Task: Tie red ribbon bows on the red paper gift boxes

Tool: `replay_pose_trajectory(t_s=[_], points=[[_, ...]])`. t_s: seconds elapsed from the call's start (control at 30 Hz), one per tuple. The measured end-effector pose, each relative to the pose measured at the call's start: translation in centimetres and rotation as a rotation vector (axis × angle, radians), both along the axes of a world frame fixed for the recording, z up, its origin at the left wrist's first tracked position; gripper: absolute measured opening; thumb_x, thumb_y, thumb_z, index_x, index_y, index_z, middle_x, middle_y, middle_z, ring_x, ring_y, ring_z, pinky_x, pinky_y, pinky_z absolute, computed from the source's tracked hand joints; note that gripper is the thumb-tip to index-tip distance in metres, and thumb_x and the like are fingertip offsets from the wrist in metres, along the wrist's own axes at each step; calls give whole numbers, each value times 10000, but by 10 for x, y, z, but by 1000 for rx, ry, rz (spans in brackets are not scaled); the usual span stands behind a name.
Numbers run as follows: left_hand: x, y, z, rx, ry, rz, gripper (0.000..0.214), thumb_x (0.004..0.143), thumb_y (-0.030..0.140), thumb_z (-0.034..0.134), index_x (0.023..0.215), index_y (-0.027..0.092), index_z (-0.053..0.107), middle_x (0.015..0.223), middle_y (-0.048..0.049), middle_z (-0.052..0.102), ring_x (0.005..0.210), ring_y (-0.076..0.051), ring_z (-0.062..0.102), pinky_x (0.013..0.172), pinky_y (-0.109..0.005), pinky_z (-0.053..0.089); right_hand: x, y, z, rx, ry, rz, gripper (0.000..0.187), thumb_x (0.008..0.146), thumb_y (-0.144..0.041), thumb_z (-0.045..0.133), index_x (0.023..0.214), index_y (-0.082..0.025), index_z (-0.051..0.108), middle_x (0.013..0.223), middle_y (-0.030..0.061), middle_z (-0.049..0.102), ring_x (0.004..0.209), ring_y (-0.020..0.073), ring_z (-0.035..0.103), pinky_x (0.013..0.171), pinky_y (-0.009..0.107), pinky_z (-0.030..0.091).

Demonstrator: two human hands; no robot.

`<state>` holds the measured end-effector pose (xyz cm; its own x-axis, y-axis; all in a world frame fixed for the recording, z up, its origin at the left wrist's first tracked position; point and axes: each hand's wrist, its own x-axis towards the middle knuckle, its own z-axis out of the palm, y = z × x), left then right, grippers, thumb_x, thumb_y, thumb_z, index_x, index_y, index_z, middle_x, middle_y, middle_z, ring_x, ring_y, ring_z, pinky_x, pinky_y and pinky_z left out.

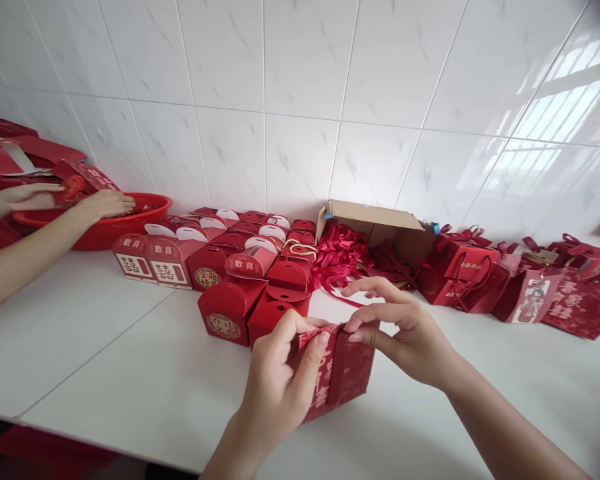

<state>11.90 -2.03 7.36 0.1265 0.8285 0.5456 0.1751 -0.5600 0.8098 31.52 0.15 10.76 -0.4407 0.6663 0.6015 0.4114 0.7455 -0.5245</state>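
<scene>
A dark red gift box (353,377) with pale lettering stands slightly turned on the near part of the table. My left hand (285,380) is closed on the left side of its top, thumb over the front face. At the upper right edge of the box, my right hand (397,330) pinches with thumb and index finger, the other fingers raised. The small bit between those fingertips is partly hidden. Just behind the box, a thin red ribbon (343,297) curls on the table. Closed red boxes (225,310) stand immediately behind my left hand.
A cardboard carton (375,217) spills shiny red ribbons (343,250). Rows of red candy boxes (170,257) stand left of it, ribboned gift bags (580,293) to its right. At far left, another person's hands (103,203) work over a red basin (145,217). A tiled wall rises behind.
</scene>
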Motion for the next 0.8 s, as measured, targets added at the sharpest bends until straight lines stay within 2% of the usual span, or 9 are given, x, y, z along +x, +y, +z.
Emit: replay_pose_trajectory(t_s=[0.1,0.17,0.27,0.33,0.43,0.5,0.57,0.67,0.8], points=[[5,-3,1,-11,-80,37,139,887,298,552,787,202,543,727,2,673,603,-121,607,549,-212,470,-3,0,-1,-9,70,-5,22,847,-260,654,842,-241,664,1125,76,623,1086,235,583,868,362,513],[8,-5,1,-18,-116,59,149,889,309,551,784,203,541,711,5,665,607,-123,609,557,-213,472,-7,0,-4,-47,152,-16,107,833,-267,669,910,-233,604,1086,74,648,1044,224,600,844,345,515],[12,-4,0,-2,-113,114,134,915,307,509,827,208,535,727,3,648,645,-127,612,603,-225,483,-13,2,-8,-154,203,-23,137,848,-301,643,898,-203,562,886,50,667,789,169,622,682,275,511],[11,-1,-2,5,-75,119,115,888,324,552,919,217,523,826,-16,653,745,-152,636,675,-254,506,-15,2,-9,-156,211,-53,155,851,-314,632,804,-190,551,719,11,614,613,126,548,549,236,450],[7,3,-6,-59,52,79,476,770,337,701,1151,242,433,1053,-73,636,900,-215,652,730,-311,533,-15,2,-9,-54,241,-143,165,828,-291,653,761,-191,540,659,-9,568,573,113,496,520,232,406],[2,5,-8,-97,141,104,586,744,333,727,1206,251,376,1136,-95,604,978,-236,638,773,-339,534,-13,0,-7,3,251,-190,153,818,-277,661,763,-195,545,677,-4,577,599,121,510,538,238,410],[-5,6,-7,-97,209,147,460,776,343,693,1126,243,413,1107,-80,601,978,-225,630,793,-340,527,-10,-1,-6,42,250,-217,152,810,-269,669,764,-199,543,687,-1,582,611,126,518,546,242,413],[-19,4,0,-82,326,129,171,841,335,613,886,224,490,851,-10,616,768,-165,622,677,-268,512,-6,0,-4,80,240,-222,149,806,-244,670,766,-201,533,683,-7,572,601,121,510,539,241,409],[-43,-3,14,-35,303,114,133,843,282,611,737,211,577,665,26,610,624,-124,587,571,-196,471,0,-1,-2,97,185,-118,147,796,-183,666,786,-201,520,687,-9,569,597,114,510,537,238,413]])
